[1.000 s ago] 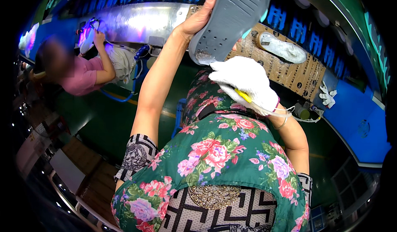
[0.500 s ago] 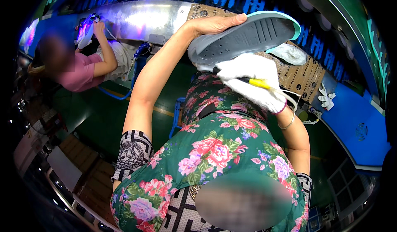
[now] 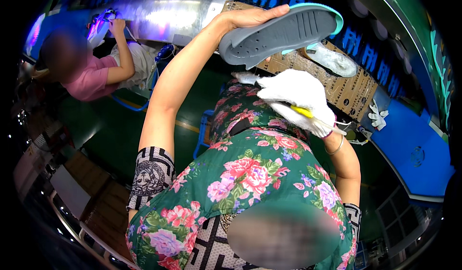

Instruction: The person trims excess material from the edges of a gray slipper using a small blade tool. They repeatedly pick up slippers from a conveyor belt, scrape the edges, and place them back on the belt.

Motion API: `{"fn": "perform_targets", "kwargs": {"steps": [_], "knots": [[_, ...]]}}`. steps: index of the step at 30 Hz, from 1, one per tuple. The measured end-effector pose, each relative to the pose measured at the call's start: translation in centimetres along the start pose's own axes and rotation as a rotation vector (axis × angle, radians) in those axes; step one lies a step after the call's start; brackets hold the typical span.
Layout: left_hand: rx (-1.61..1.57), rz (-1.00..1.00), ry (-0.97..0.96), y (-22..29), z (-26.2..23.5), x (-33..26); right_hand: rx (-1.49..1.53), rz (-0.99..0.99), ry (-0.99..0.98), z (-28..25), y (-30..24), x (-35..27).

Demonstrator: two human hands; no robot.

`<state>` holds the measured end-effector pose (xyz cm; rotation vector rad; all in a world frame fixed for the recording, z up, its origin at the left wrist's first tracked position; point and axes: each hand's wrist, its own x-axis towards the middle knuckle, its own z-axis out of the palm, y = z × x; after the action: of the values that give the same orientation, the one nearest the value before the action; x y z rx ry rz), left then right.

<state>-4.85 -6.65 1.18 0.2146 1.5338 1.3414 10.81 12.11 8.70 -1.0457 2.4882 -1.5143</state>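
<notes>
My bare left hand (image 3: pixel 250 18) holds a dark grey shoe sole (image 3: pixel 281 37) with a turquoise edge at its far end. The thumb lies along the rim; the other fingers are mostly hidden behind it. The sole is raised and tilted, its holed and grooved face toward me. Below it, apart from it, my right hand (image 3: pixel 298 97) in a white knit glove is closed round a slim brush-like tool with a yellow section (image 3: pixel 302 111). A pale tuft (image 3: pixel 246 77) shows past its dark front, and a thin pale cord or tube trails by the wrist.
Another pale-lined shoe piece (image 3: pixel 337 62) lies on the cardboard-covered bench (image 3: pixel 353 89). White gloves (image 3: pixel 378 115) lie near a blue panel (image 3: pixel 409 145). Rows of blue holders (image 3: pixel 368 53) line the far side. At left, a person in pink (image 3: pixel 94 77) works beside the metal surface (image 3: pixel 163 20).
The sole has risen slightly and moved away from my gloved right hand. That hand has shifted a little down and right with the tool, and a gap now shows between them.
</notes>
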Motion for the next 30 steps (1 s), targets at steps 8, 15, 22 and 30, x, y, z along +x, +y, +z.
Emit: {"fn": "perform_targets", "kwargs": {"steps": [8,15,22,30], "knots": [[-0.607,0.327,-0.054,-2.5,1.3,0.1,0.315,0.490,0.529,-0.6,1.4,0.1],[-0.972,0.389,0.026,-6.4,5.0,0.4,0.066,0.393,0.505,-2.9,3.3,2.7],[-0.717,0.462,0.002,-10.9,5.3,-0.8,-0.198,0.249,0.275,-3.3,2.7,2.4],[-1.444,0.686,-0.162,-4.3,7.8,-5.4,-0.193,0.118,0.442,-2.6,0.4,3.2]]}}
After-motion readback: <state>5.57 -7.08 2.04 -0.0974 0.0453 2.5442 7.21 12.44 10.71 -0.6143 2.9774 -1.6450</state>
